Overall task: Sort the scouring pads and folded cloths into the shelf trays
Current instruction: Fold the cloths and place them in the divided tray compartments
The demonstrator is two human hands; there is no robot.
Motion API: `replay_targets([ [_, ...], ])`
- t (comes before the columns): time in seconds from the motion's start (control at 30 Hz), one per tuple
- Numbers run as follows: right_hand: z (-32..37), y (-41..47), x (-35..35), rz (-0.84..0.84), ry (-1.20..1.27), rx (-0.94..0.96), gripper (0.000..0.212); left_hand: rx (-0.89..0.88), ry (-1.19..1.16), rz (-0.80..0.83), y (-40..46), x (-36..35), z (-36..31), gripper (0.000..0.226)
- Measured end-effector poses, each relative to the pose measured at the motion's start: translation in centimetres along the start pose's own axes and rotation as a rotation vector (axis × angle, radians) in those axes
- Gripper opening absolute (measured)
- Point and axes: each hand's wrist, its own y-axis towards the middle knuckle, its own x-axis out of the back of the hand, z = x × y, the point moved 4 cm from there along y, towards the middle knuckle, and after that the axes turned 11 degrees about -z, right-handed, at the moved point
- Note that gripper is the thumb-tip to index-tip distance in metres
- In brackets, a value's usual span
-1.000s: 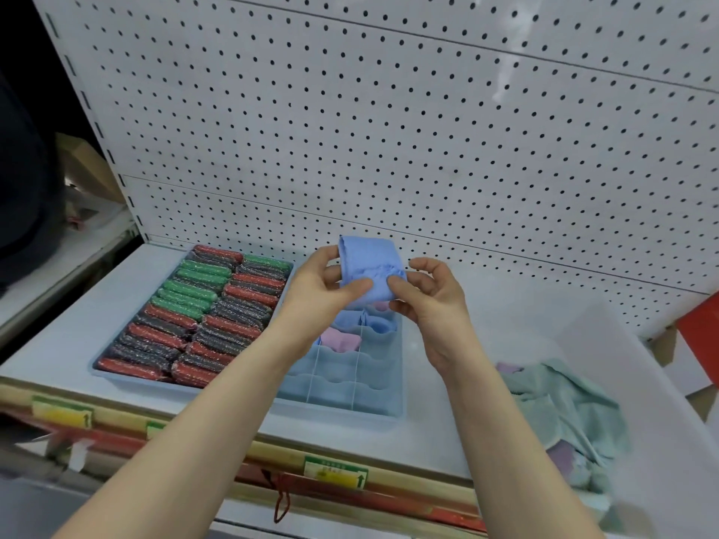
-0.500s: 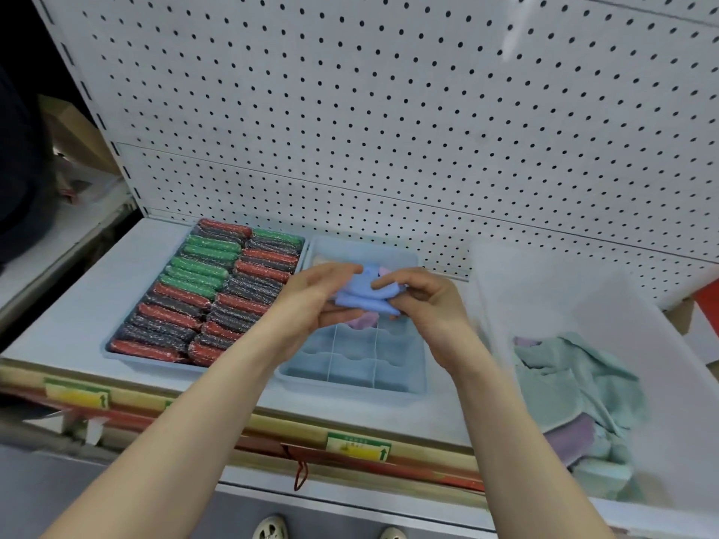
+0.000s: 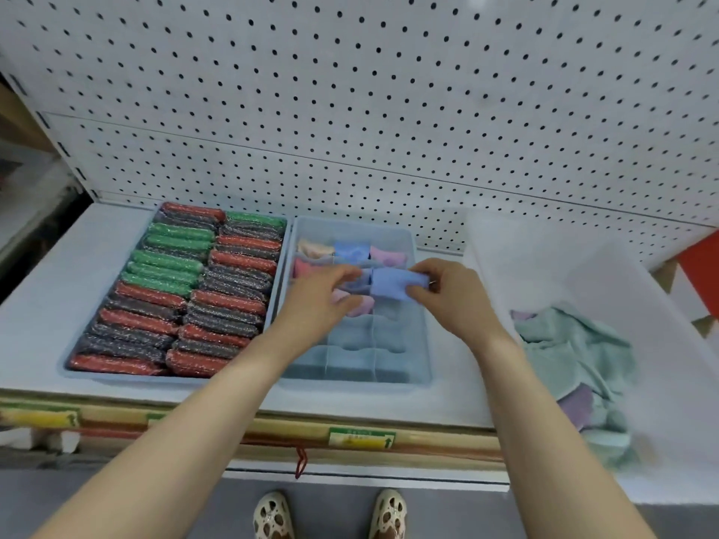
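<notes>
1. The right hand pinched the right end of a folded blue cloth, its thumb below and its fingers curled over the top edge.
2. The left hand hovered over the cloth's left end, fingers bent down above it; whether those fingers truly gripped the fabric could not be told, as the hand hid the contact.
3. The blue cloth was held low over the middle rows of a pale blue plastic divided tray, just above its compartments.
4. The far compartments of that tray held small folded cloths: a peach one, a blue one and a lilac one in the back row, and a pink one behind the left hand.
5. The near compartments showed only their bare blue walls.
6. Just beside it on the left sat a shallow blue tray packed with red, green and dark grey glittery scouring pads, laid in two columns.
7. Both trays rested on a white shelf backed by a white pegboard panel.
8. To the right stood a translucent white plastic bin with loose mint-green and lilac cloths heaped inside.
9. Below the shelf edge, two cream perforated shoes showed on the floor.
</notes>
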Motion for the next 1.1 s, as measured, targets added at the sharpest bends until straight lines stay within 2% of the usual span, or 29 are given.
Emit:
replay_targets([
  [0.03,-0.1,0.1,-0.3,-0.038,-0.125,0.064,0.016,-0.056,0.131,-0.010,0.3,-0.3,0.4,0.038],
  [0.1,-0.2,0.3,-1.6,-0.005,-0.320,0.131,0.021,-0.156,0.315,0.019,0.7,-1.0,1.0,0.038],
  [0.2,-0.5,0.4,-4.1,0.069,-0.472,0.175,0.027,-0.220,0.468,0.125,1.1,-2.2,1.7,0.037],
  [0.3,-1.2,0.6,-5.1,0.086,-0.490,0.131,0.029,-0.233,0.473,0.108,1.1,-2.3,2.2,0.036],
  [0.43,-0.8,1.1,-6.2,0.161,-0.755,0.315,0.033,-0.247,0.457,0.077,1.0,-2.4,2.4,0.038],
  [0.57,0.1,1.3,-7.3,0.168,-0.823,0.362,0.017,-0.250,0.475,0.081,1.2,-2.5,2.5,0.039],
  [0.63,0.1,1.0,-7.6,0.165,-0.921,0.393,0.025,-0.240,0.478,0.087,1.2,-2.5,2.6,0.039],
  [0.7,0.0,0.8,-7.5,0.131,-0.911,0.471,0.033,-0.232,0.478,0.085,1.2,-2.5,2.7,0.039],
  [0.77,-0.5,0.9,-7.5,0.090,-0.911,0.514,0.033,-0.232,0.471,0.075,1.3,-2.5,2.7,0.038],
  [0.93,0.0,0.8,-6.9,0.144,-0.944,0.536,0.013,-0.222,0.501,0.069,1.3,-2.5,2.3,0.037],
  [0.97,-0.2,0.9,-6.6,0.185,-0.910,0.502,0.011,-0.219,0.513,0.077,1.3,-2.5,2.1,0.036],
  [1.03,-0.2,1.5,-4.8,0.241,-0.701,0.372,0.020,-0.207,0.546,0.109,1.3,-2.6,1.8,0.034],
  [1.1,-0.6,2.0,-1.1,0.170,-0.444,0.245,0.025,-0.175,0.572,0.126,1.5,-2.8,1.0,0.034],
])
